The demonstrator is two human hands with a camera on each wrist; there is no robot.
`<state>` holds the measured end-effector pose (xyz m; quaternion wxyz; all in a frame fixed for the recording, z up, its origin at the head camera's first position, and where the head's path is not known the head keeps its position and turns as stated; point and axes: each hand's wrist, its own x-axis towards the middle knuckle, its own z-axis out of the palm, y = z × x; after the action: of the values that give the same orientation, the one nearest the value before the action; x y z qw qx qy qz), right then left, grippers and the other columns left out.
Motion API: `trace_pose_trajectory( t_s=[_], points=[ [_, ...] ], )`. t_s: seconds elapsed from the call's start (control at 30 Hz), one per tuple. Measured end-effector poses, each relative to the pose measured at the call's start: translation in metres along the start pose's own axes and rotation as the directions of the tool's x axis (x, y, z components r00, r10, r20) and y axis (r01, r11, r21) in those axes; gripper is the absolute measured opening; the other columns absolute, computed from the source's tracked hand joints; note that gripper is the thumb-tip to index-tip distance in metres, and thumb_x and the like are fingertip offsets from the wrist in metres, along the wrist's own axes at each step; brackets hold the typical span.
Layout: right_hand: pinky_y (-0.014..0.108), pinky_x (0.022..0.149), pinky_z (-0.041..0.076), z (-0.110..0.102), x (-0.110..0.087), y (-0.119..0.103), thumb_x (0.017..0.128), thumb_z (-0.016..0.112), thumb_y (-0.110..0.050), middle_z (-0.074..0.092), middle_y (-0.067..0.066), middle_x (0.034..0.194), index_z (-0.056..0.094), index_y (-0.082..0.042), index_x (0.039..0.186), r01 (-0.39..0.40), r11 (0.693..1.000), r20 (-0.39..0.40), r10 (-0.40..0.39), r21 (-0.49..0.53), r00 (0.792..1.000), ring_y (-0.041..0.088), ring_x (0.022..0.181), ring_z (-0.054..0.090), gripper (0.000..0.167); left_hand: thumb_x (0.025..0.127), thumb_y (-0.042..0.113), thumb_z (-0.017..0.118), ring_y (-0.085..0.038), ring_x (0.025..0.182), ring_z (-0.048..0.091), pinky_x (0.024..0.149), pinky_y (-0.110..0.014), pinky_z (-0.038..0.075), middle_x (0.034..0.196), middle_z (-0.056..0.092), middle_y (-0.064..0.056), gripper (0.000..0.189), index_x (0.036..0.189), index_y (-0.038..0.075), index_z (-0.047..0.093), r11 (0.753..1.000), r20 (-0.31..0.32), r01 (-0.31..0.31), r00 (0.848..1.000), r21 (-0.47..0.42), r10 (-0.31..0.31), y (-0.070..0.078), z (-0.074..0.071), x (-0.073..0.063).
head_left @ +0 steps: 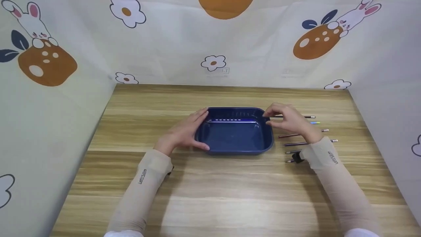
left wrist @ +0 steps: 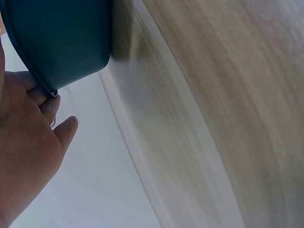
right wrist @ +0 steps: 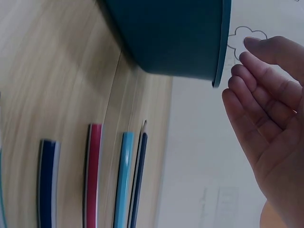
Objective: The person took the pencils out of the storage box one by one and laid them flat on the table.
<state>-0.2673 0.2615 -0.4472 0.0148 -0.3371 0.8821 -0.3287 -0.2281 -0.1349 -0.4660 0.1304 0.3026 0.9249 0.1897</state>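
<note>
A dark blue rectangular tray point(head_left: 235, 152) stands on the wooden table. My left hand point(head_left: 184, 131) grips its left end, the fingers along the rim toward the back corner and the thumb at the front corner. In the left wrist view, fingers of the left hand point(left wrist: 33, 128) meet the tray's rim. Inside the tray, a blue-and-white pencil point(head_left: 232, 120) lies along the back wall. At the right rim is my right hand point(head_left: 289, 120), its fingers loosely bent. The right wrist view shows nothing between the thumb and fingers of the right hand point(right wrist: 270, 104).
Several pencils lie in a spaced column right of the tray, partly under my right arm: a black one point(head_left: 309, 117), a red one point(head_left: 289, 135), a dark blue one point(head_left: 296, 144) and others. A light blue pencil point(right wrist: 123, 175) shows beside them. Patterned cloth walls point(head_left: 171, 59) enclose the table.
</note>
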Motion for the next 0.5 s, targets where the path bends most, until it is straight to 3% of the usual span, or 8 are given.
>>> trace_pose_trajectory(
  t_s=[0.17, 0.5],
  points=[
    [0.043, 0.092, 0.058, 0.005, 0.006, -0.009, 0.083, 0.078, -0.005, 0.072, 0.008, 0.105, 0.072, -0.005, 0.105, 0.008, 1.0, 0.022, -0.008, 0.002, 1.0, 0.023, 0.1, 0.069, 0.022, 0.069, 0.066, 0.08, -0.027, 0.157, 0.007, 0.129, -0.044, 0.014, 0.17, 0.002, -0.006, 0.13, 0.161, 0.008, 0.009, 1.0, -0.011, -0.014, 1.0, 0.004, 0.014, -0.002, 0.001, 0.002],
    [0.042, 0.094, 0.057, 0.022, 0.018, -0.016, 0.086, 0.075, -0.008, 0.071, 0.01, 0.109, 0.071, -0.002, 0.109, 0.021, 0.999, 0.088, -0.025, 0.038, 0.996, 0.026, 0.104, 0.069, 0.024, 0.068, 0.067, 0.08, -0.027, 0.157, 0.005, 0.129, -0.045, 0.014, 0.17, 0.002, -0.007, 0.131, 0.161, 0.008, 0.008, 1.0, -0.012, -0.027, 1.0, 0.003, 0.027, -0.002, 0.002, 0.006]
  ],
)
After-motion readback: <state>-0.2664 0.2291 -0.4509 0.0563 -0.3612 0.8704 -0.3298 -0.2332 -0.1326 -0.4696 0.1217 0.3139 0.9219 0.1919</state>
